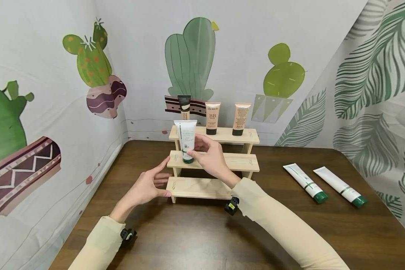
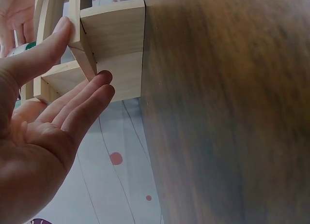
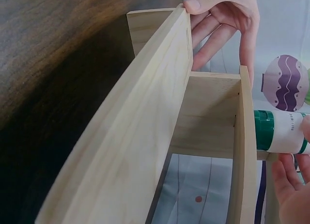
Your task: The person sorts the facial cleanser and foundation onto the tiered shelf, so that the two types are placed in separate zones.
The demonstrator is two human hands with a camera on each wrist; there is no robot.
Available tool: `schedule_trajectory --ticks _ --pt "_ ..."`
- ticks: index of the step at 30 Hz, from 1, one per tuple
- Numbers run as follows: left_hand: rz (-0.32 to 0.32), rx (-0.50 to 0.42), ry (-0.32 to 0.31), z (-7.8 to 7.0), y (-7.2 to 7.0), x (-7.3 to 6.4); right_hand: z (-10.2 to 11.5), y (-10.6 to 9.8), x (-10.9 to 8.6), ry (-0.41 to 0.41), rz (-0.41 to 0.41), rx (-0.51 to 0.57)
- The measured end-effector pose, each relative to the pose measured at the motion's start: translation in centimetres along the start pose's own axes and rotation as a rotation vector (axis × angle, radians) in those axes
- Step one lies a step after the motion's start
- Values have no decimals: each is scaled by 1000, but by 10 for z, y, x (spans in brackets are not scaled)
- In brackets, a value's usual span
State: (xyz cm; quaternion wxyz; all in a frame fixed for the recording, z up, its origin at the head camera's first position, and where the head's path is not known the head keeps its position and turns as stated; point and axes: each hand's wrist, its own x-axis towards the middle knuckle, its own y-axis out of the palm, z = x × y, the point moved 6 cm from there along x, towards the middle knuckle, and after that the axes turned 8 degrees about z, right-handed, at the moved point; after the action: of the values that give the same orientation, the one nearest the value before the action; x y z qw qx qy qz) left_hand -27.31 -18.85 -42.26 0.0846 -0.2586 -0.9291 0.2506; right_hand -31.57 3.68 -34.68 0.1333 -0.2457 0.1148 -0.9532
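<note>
My right hand (image 1: 210, 154) grips a white squeeze tube with a green cap (image 1: 188, 139) between thumb and fingers. The tube stands upright, cap down, at the left end of the middle step of a three-tier wooden display stand (image 1: 202, 188). In the right wrist view, its green cap (image 3: 264, 130) is right at that step's board. My left hand (image 1: 145, 188) rests against the stand's left end, thumb at the bottom step's front corner and fingers extended along the side. The left wrist view shows the thumb and fingertips (image 2: 102, 79) at the wooden end.
On the top step stand a black-capped tube (image 1: 184, 107), partly hidden, and two beige BB cream tubes, one in the middle (image 1: 212, 118) and one at right (image 1: 240, 119). Two more white tubes, left (image 1: 305, 182) and right (image 1: 340, 186), lie on the brown table (image 1: 195, 232).
</note>
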Motion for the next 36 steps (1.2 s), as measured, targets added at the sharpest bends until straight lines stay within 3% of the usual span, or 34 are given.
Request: schedule_trajectory --ticks 11,17,22,33,36 --pt "1 5 -15 2 1 0 -1 -1 -2 -8 9 29" --pt "-4 -2 -19 3 1 1 4 -12 -14 -32 -3 44" --pt "-12 -6 -19 3 0 1 8 -35 -33 -44 -17 -12" --pt "-3 -5 -14 4 1 1 17 -101 -95 -78 7 -299" --pt "0 -6 -15 3 1 2 15 -121 -111 -46 5 -383"
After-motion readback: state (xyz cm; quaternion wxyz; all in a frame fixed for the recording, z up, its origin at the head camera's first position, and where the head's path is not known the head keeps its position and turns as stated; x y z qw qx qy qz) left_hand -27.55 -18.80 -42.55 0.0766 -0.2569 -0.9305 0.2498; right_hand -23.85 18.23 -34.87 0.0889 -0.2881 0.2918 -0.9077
